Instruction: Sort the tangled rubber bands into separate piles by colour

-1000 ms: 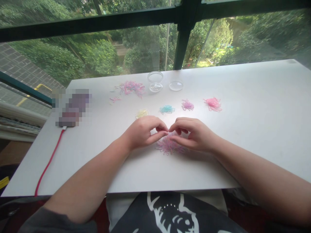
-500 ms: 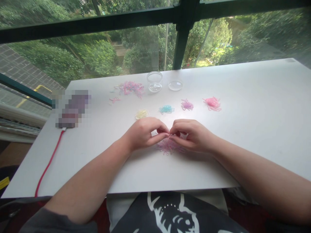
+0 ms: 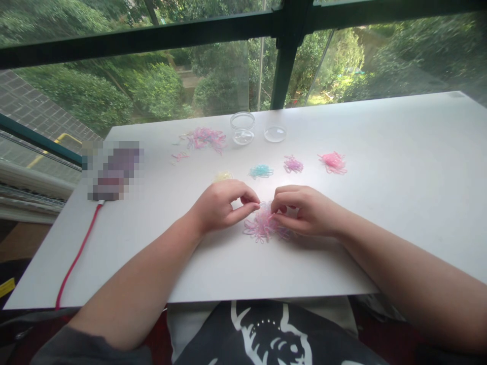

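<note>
Thumb and forefinger of my left hand point(image 3: 224, 205) are pinched together just above the upper left of a mixed pile of small elastic bands point(image 3: 262, 229), mostly pink and lilac. Opposite it, my right hand point(image 3: 300, 210) is also pinched, its fingertips at the pile's upper right. Whatever is between either pair of fingertips is too small to make out. Beyond the hands lie sorted bands: a yellow heap point(image 3: 222, 176) partly hidden by my left hand, a turquoise heap point(image 3: 261, 171), a purple heap point(image 3: 293, 163) and a pink heap point(image 3: 333, 162).
A larger mixed heap of bands point(image 3: 207, 139) lies at the back left of the white table point(image 3: 399, 203), with a few loose ones near it. Beside it stand a clear round jar point(image 3: 242, 129) and its clear lid point(image 3: 275, 134). A red cable point(image 3: 78, 256) runs from a pixelated device point(image 3: 116, 170).
My hands, whose fingertips met over the pile, have moved apart. The left has shifted slightly left and the right slightly right, uncovering more of the pile.
</note>
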Motion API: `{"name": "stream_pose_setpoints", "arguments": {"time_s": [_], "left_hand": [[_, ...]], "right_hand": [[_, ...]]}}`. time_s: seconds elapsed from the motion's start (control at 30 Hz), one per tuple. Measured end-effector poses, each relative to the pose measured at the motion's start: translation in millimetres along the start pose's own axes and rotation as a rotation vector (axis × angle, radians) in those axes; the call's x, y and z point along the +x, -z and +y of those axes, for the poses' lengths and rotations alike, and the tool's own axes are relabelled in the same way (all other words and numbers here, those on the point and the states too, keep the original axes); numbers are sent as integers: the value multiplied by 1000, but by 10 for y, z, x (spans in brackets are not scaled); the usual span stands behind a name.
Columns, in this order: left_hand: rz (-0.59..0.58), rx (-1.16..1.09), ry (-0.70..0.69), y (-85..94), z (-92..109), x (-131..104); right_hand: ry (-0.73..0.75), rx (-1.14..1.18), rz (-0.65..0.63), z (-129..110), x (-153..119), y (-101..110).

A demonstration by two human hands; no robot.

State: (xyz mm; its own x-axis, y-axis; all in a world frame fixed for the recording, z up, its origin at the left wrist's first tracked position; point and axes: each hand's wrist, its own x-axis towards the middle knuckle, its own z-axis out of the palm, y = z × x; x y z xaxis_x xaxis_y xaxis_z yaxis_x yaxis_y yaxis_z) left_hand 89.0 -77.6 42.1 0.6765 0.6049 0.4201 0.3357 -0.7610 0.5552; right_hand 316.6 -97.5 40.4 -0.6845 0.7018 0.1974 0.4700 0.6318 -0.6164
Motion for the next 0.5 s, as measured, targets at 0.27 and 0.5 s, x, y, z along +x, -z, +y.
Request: {"name": "stream_pose_setpoints", "arguments": {"time_s": [0.27,0.5], "left_hand": [[-22,1,15,-23,-1,-6],[-33,-8,23,-39,-5,-4]], "right_hand": [[12,16,32,-32,2,-4],[35,20,90,-23,19,-46]]}}
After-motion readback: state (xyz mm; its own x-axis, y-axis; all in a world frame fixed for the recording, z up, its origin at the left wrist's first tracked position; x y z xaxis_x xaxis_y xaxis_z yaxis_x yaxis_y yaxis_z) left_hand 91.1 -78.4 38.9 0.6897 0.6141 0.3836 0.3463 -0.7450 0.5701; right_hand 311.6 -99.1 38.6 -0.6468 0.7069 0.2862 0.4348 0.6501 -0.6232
